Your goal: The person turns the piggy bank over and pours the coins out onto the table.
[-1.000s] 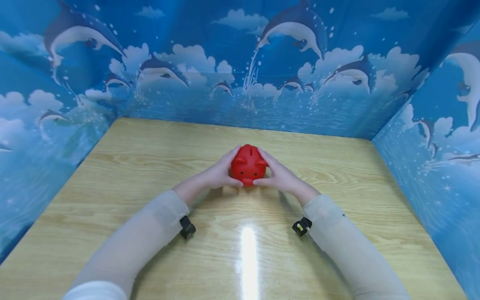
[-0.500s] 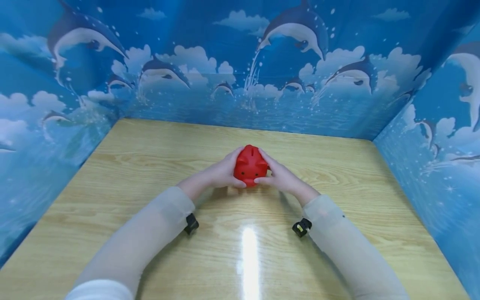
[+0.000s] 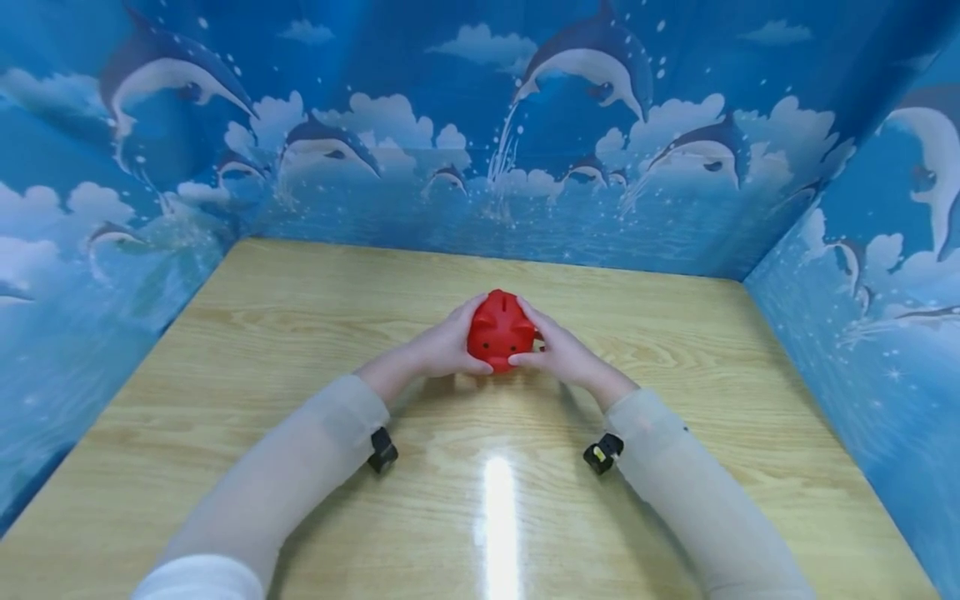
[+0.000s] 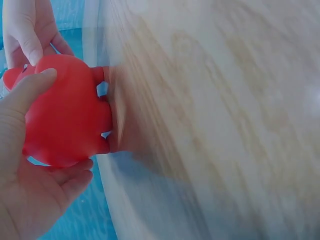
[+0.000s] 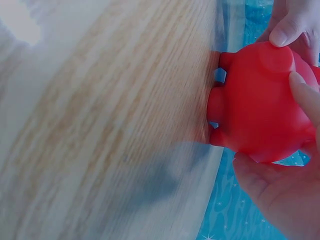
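A red piggy bank (image 3: 500, 327) stands upright on the wooden table, its snout toward me and a coin slot on top. My left hand (image 3: 450, 343) holds it from the left, thumb near the snout and fingers round the far side. From the right, my right hand (image 3: 557, 348) grips it the same way, its thumb by the snout. Both wrist views show the short feet of the piggy bank (image 4: 65, 112) meeting the tabletop. In the right wrist view the thumb and fingers of my right hand (image 5: 280, 192) lie on the red side.
The light wooden table (image 3: 315, 292) stretches around the piggy bank. A blue curtain with dolphins (image 3: 480, 200) borders its back and sides. A bright light reflection falls on the near tabletop. Small black cameras (image 3: 603, 454) sit at the wrists.
The piggy bank and left hand shifted slightly to the right between the first and second frames. Since then both hands have stayed put round it.
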A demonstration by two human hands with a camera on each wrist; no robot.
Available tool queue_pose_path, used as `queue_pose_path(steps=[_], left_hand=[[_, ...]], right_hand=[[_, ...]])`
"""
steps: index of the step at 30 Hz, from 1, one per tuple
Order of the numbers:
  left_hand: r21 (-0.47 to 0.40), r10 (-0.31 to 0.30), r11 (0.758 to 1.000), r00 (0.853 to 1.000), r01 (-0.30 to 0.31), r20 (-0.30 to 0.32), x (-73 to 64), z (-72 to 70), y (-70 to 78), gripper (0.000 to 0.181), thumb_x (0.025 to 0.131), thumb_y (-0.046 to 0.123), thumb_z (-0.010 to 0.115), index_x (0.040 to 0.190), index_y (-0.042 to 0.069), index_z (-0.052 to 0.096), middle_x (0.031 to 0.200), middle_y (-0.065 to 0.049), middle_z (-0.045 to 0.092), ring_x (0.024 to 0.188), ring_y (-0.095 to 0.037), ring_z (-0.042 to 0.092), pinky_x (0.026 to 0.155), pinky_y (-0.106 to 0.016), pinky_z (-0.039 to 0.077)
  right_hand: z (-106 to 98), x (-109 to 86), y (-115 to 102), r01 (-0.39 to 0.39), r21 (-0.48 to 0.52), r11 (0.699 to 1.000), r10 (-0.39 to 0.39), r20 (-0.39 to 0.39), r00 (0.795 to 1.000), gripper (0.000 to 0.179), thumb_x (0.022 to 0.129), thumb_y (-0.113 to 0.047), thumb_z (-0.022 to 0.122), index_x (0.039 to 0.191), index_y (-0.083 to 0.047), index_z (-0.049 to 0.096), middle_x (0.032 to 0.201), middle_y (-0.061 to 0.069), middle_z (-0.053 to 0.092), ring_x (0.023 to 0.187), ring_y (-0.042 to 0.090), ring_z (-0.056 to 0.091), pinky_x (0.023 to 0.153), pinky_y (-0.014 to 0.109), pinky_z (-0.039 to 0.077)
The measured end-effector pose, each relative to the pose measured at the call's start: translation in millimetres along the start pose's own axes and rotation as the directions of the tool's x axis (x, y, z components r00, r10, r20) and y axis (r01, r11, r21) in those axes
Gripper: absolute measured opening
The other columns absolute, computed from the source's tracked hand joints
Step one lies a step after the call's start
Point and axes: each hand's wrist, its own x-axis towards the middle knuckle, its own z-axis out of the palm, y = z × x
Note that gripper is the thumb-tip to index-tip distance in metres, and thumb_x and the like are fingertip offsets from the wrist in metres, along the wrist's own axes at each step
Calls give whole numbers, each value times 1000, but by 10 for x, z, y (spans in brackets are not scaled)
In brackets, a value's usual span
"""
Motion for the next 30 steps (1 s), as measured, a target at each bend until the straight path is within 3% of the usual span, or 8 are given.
queue_pose_path(steps=[6, 10, 15, 20, 30], left_hand=[[-15, 35, 999, 999, -36, -31, -50, 24, -17, 103, 73, 23, 80, 149, 14, 11, 139, -3, 36, 120, -19, 39, 87, -36, 48], [-92, 63, 993, 997, -67, -43, -78, 34, -10, 100, 74, 22, 80, 149, 16, 14, 139, 0, 37, 119, -17, 40, 86, -33, 49], [-181, 45, 982, 997, -54, -56, -99, 44, 8, 95, 77, 24, 77, 149, 18, 16, 139, 1, 38, 118, -17, 42, 84, -33, 50], [-231, 33, 972, 998, -46, -62, -151, 62, 37, 94, 78, 25, 77, 150, 21, 16, 138, 2, 40, 117, -17, 44, 82, -33, 51], [-272, 52, 958, 987, -93, -154, -279, 27, 191, 85, 79, 25, 75, 147, 20, 25, 140, 3, 36, 117, -15, 44, 82, -33, 51]], right_hand=[[0, -2, 3, -7, 25, 1000, 7, 13, 1000, 92, 83, -23, 71, 151, -26, 9, 151, 7, 22, 129, 31, 36, 99, 47, 39], [-27, -30, -5, -68, 68, 995, 67, 20, 998, 91, 82, -29, 72, 150, -31, 11, 150, 6, 26, 123, 32, 43, 94, 44, 44], [-70, -65, -18, -112, 107, 988, 110, 19, 994, 88, 82, -35, 71, 149, -33, 15, 148, 4, 30, 115, 32, 50, 86, 41, 49], [-66, -125, -37, -116, 164, 980, 117, 3, 993, 84, 83, -35, 70, 149, -31, 19, 146, 3, 32, 114, 30, 52, 86, 40, 50], [-54, -224, -127, -149, 304, 941, 171, -45, 984, 76, 87, -28, 67, 148, -19, 23, 149, 10, 28, 120, 34, 46, 89, 45, 48]])
